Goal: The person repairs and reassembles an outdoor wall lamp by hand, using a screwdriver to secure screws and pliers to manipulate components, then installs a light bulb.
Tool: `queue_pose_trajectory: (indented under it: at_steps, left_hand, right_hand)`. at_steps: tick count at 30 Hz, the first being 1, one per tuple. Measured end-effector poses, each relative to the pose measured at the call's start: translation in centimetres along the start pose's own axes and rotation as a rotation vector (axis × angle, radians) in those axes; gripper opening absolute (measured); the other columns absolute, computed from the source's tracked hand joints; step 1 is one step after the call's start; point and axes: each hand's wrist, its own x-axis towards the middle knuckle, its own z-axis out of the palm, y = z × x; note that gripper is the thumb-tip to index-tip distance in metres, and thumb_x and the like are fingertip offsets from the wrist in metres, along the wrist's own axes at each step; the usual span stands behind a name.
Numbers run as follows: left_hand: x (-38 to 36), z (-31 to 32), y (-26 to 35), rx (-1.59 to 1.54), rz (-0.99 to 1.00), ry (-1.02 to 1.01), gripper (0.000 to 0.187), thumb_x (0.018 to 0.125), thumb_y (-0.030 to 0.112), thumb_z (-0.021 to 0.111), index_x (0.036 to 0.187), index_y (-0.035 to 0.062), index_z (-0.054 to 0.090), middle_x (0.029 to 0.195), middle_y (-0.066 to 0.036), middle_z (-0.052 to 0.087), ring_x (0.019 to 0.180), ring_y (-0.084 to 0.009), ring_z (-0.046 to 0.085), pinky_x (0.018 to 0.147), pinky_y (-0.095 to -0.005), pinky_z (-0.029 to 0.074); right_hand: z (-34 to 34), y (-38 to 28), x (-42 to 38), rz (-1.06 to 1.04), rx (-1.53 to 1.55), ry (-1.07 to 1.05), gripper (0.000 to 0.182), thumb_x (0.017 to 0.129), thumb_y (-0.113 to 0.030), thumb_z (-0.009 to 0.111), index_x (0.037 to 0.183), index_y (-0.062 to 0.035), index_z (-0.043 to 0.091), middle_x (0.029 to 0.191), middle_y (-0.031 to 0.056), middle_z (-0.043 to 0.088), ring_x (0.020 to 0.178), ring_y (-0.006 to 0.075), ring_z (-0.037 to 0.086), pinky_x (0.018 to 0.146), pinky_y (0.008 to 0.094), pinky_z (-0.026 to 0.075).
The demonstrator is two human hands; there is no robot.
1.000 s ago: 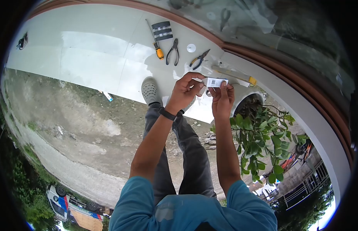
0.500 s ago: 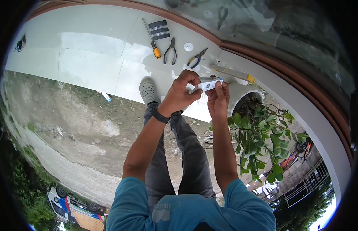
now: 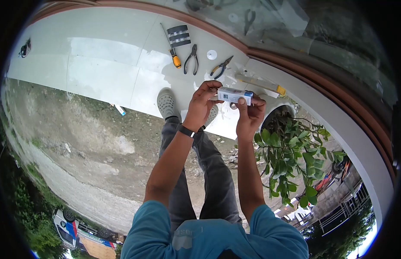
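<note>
A small white and blue cardboard box (image 3: 234,96) with a square printed code on its side is held up between both hands. My right hand (image 3: 252,115) grips its right end, with the thumb pressed on the printed face. At its left end, the closed fingers of my left hand (image 3: 199,105) pinch the box edge, and a dark band is round that wrist. Beyond the hands on the pale tiles lie combination pliers (image 3: 191,59), long-nose pliers (image 3: 222,67) and a screwdriver (image 3: 175,56) with a yellow and black handle.
A striped black and grey piece (image 3: 179,36) and a white disc (image 3: 212,55) lie near the tools. A clear, yellow-ended long item (image 3: 261,83) rests by the wall. A leafy potted plant (image 3: 291,155) stands at right. A blue-and-white tube-like item (image 3: 119,108) lies on the dirt.
The box has turned from a slant to nearly level, showing more of its printed side. My right hand has shifted to its right end, and my left hand has moved slightly.
</note>
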Motion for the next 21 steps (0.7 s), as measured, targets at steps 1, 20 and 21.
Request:
queue_pose_trajectory:
  at_steps: [1, 20, 21]
  left_hand:
    - [0.3, 0.0, 0.2, -0.105, -0.058, -0.025, 0.025, 0.103, 0.017, 0.052, 0.122, 0.0029, 0.059, 0.114, -0.009, 0.063, 0.102, -0.0171, 0.065, 0.087, -0.0347, 0.058]
    - [0.6, 1.3, 0.5, 0.190, -0.022, -0.168, 0.032, 0.100, 0.007, 0.065, 0.132, 0.0020, 0.059, 0.115, -0.007, 0.068, 0.102, -0.0128, 0.068, 0.075, -0.0279, 0.065]
    - [0.6, 1.4, 0.8, 0.206, -0.011, -0.208, 0.033, 0.100, 0.004, 0.065, 0.132, 0.0015, 0.059, 0.116, -0.007, 0.067, 0.104, -0.0128, 0.068, 0.075, -0.0274, 0.064]
  right_hand:
    - [0.5, -0.8, 0.0, -0.080, -0.124, -0.061, 0.030, 0.093, -0.002, 0.075, 0.108, -0.0062, 0.049, 0.116, 0.0118, 0.063, 0.097, 0.0140, 0.066, 0.081, 0.0278, 0.057]
    - [-2.2, 0.2, 1.9, 0.292, 0.335, 0.109, 0.017, 0.104, -0.014, 0.061, 0.116, -0.0096, 0.050, 0.107, 0.0063, 0.066, 0.095, 0.0144, 0.070, 0.080, 0.0321, 0.064]
    - [-2.7, 0.4, 2.0, 0.306, 0.363, 0.097, 0.015, 0.105, -0.014, 0.060, 0.115, -0.0092, 0.051, 0.108, 0.0067, 0.067, 0.096, 0.0153, 0.070, 0.083, 0.0336, 0.063]
